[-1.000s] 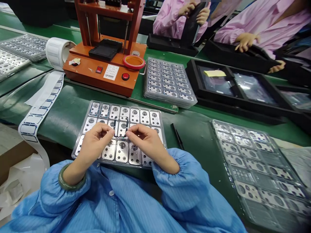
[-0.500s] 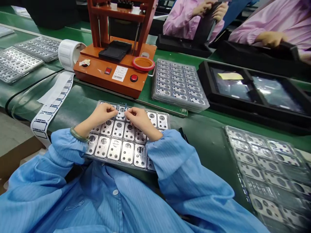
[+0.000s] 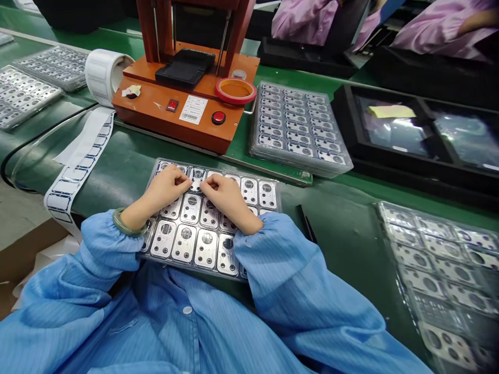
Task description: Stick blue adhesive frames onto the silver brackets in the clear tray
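A clear tray of silver metal plates lies in front of me on the green bench. My left hand is at its far row, with thumb and forefinger pinched together. Opposite it, my right hand makes a similar pinch. Between the fingertips lies one metal plate with a round window. A thin dark-blue adhesive frame shows along that plate's upper edges, and both pinches are at its sides. The fingers hide its lower ends. Nearer plates, such as this one, show bare metal with small dark holes.
An orange press stands behind the tray, with red tape on it. A label roll trails a strip of blue frames at left. Stacked trays, black boxes and another tray are rightward. Pink-sleeved co-workers sit opposite.
The blue frame stood up between my fingertips and now lies lower against the plate. Both hands keep their pinch in nearly the same place. The camera view has shifted slightly.
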The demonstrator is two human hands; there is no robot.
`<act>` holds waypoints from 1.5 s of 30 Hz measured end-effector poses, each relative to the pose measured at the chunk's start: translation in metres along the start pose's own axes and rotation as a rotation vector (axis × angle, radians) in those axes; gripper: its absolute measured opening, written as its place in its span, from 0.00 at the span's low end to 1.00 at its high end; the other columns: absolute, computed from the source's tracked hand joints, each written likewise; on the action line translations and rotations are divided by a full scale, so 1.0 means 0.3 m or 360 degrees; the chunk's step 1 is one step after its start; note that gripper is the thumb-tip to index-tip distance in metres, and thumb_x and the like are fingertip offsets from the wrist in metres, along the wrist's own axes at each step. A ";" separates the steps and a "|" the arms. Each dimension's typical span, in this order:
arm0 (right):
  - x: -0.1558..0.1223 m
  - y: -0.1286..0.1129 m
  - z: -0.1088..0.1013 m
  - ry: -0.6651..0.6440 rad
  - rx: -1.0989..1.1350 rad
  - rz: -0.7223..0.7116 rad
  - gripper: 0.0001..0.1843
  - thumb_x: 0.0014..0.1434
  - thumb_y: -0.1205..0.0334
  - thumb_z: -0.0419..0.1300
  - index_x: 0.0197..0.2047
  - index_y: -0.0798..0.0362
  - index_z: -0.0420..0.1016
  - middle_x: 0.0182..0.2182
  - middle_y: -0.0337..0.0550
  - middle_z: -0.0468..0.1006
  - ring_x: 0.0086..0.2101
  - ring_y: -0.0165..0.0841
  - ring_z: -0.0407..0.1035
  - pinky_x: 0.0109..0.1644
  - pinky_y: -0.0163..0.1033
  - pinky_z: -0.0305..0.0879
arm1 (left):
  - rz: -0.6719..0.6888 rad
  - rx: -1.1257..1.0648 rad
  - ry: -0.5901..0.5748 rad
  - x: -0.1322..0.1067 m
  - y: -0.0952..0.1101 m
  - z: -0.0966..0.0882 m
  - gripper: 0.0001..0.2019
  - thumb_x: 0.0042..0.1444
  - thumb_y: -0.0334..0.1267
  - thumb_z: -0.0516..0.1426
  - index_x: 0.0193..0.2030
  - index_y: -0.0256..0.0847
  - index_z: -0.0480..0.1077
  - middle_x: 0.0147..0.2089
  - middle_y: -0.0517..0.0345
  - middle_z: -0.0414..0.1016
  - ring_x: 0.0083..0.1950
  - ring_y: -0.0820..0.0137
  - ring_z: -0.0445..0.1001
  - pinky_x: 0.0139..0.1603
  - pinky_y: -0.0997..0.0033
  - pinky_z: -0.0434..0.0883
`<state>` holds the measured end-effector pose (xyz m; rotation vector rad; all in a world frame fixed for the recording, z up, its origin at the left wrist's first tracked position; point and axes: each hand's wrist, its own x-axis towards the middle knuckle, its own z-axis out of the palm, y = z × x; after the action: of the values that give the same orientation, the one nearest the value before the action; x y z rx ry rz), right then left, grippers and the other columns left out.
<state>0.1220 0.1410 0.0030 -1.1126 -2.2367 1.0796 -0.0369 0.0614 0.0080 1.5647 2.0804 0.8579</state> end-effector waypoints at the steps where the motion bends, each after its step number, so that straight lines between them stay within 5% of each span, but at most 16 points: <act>1: -0.001 0.000 -0.001 -0.0002 0.0002 0.0000 0.09 0.54 0.61 0.56 0.25 0.53 0.72 0.23 0.37 0.74 0.27 0.30 0.67 0.35 0.35 0.59 | -0.0002 0.0002 0.0001 -0.001 0.001 0.000 0.09 0.54 0.41 0.55 0.27 0.40 0.70 0.34 0.57 0.69 0.42 0.67 0.70 0.47 0.66 0.66; 36: -0.003 -0.005 0.001 -0.0065 -0.0146 -0.0079 0.09 0.58 0.63 0.56 0.29 0.54 0.75 0.28 0.41 0.78 0.30 0.32 0.70 0.37 0.35 0.59 | 0.0028 0.0110 -0.0031 -0.006 -0.009 -0.003 0.06 0.54 0.40 0.57 0.33 0.40 0.73 0.36 0.58 0.67 0.39 0.68 0.69 0.44 0.67 0.66; 45: -0.033 -0.011 -0.011 -0.0119 -0.0409 -0.0193 0.09 0.58 0.62 0.57 0.32 0.52 0.79 0.32 0.42 0.80 0.33 0.33 0.72 0.37 0.34 0.60 | 0.0161 0.0249 -0.0101 -0.017 -0.049 0.007 0.13 0.55 0.49 0.53 0.34 0.43 0.72 0.34 0.57 0.68 0.38 0.65 0.71 0.42 0.65 0.69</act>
<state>0.1284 0.1331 0.0075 -1.0325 -2.5209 0.8143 -0.0445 0.0543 -0.0036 1.7674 2.0819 0.6832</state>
